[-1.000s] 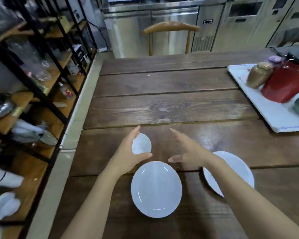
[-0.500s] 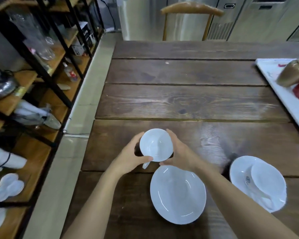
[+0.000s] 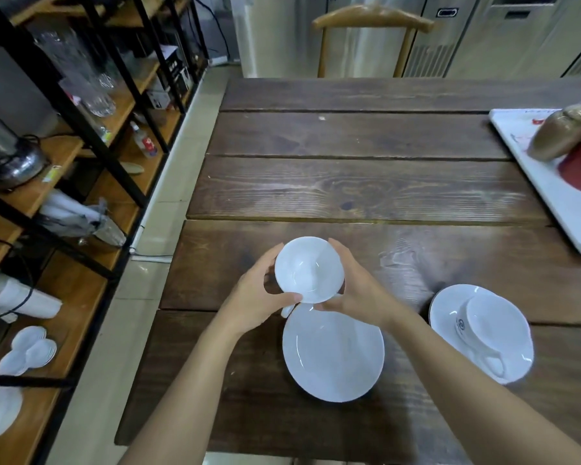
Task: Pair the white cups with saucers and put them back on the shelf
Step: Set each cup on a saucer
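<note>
We stand at a dark wooden table (image 3: 366, 193), a shelf rack (image 3: 64, 182) to our left. An empty white saucer (image 3: 332, 354) lies near us; to the right a second saucer (image 3: 450, 307) already carries its cup (image 3: 493, 323). Both hands — left hand (image 3: 259, 297), right hand (image 3: 359, 290) — are clamped around a white cup (image 3: 309, 268), just above the empty saucer's far rim. It looks light, rigid, glazed-slippery and breakable — best cradled by its sides. A second ago only our left hand touched it.

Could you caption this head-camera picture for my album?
Both hands hold a white cup above an empty saucer; another cup already sits paired.
</note>
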`<state>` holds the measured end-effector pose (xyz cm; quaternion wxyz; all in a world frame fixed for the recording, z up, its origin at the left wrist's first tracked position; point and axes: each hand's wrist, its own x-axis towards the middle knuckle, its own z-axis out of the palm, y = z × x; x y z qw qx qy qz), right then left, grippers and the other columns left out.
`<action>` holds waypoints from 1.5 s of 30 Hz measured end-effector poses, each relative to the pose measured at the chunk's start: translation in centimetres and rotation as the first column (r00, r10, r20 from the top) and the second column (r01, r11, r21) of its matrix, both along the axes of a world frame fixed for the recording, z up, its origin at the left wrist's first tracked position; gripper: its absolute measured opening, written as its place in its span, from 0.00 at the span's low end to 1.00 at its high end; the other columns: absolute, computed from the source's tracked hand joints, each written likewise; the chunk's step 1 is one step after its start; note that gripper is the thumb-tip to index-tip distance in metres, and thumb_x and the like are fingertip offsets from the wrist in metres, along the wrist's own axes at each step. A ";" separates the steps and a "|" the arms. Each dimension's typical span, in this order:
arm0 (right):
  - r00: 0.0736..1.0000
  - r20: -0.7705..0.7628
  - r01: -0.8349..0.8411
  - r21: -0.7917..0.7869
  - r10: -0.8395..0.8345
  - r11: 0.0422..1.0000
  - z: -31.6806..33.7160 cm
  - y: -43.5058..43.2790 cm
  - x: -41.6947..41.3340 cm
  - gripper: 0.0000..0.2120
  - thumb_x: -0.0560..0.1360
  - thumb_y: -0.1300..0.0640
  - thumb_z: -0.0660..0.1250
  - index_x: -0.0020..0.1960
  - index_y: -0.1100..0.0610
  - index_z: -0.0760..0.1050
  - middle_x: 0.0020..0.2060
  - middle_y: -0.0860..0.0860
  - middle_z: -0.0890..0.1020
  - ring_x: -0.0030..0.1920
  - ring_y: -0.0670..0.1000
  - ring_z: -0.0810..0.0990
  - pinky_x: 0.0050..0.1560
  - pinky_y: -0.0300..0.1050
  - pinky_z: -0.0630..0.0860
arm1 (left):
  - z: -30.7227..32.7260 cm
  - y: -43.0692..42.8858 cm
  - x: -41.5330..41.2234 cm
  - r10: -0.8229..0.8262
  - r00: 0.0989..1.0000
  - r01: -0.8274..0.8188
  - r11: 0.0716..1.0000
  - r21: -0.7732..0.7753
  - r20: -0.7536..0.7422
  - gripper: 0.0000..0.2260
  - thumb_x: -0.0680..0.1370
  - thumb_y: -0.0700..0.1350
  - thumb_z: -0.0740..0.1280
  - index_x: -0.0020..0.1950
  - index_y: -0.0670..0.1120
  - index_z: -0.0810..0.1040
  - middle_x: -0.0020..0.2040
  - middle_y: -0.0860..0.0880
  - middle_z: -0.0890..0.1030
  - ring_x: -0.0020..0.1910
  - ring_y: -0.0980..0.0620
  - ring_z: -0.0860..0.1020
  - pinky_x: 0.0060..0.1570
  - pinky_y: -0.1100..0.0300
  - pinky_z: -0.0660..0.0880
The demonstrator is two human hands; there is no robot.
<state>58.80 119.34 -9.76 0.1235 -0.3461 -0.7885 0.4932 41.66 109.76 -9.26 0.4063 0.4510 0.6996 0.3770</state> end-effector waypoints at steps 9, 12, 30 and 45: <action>0.997 -0.003 -0.075 -0.041 0.075 0.996 -0.5 -3.3 4.9 0.40 0.63 0.55 0.77 0.68 0.44 0.59 0.63 0.43 0.68 0.65 0.45 0.68 0.66 0.52 0.72 | -0.5 -4.1 5.4 0.038 0.998 -0.036 0.998 -0.045 0.040 0.31 0.68 0.46 0.76 0.58 0.71 0.63 0.59 0.69 0.70 0.63 0.59 0.70 0.49 0.72 0.68; 0.996 0.003 -0.094 -0.057 0.094 0.994 -0.9 -4.3 5.8 0.40 0.62 0.53 0.76 0.67 0.42 0.60 0.62 0.42 0.69 0.65 0.46 0.69 0.65 0.55 0.72 | -0.7 -5.3 6.5 0.060 0.997 -0.057 0.996 -0.066 0.047 0.31 0.68 0.45 0.77 0.59 0.68 0.63 0.62 0.62 0.71 0.64 0.57 0.70 0.52 0.69 0.69; 0.940 0.325 -0.123 0.034 0.105 0.992 -0.7 -5.1 7.1 0.44 0.63 0.60 0.68 0.73 0.45 0.52 0.64 0.48 0.67 0.65 0.54 0.62 0.64 0.54 0.59 | -0.5 -7.0 7.9 0.062 0.998 -0.059 0.987 -0.150 0.018 0.26 0.70 0.52 0.73 0.58 0.71 0.63 0.65 0.58 0.69 0.69 0.54 0.65 0.65 0.51 0.67; 0.815 0.176 0.574 -0.368 -0.552 0.731 -3.5 -6.7 7.0 0.23 0.73 0.42 0.65 0.57 0.60 0.78 0.63 0.50 0.66 0.55 0.44 0.66 0.56 0.37 0.62 | -1.9 -4.0 6.0 0.424 0.872 -0.315 0.868 -0.384 0.243 0.22 0.76 0.54 0.66 0.65 0.43 0.72 0.58 0.49 0.77 0.48 0.53 0.76 0.45 0.50 0.78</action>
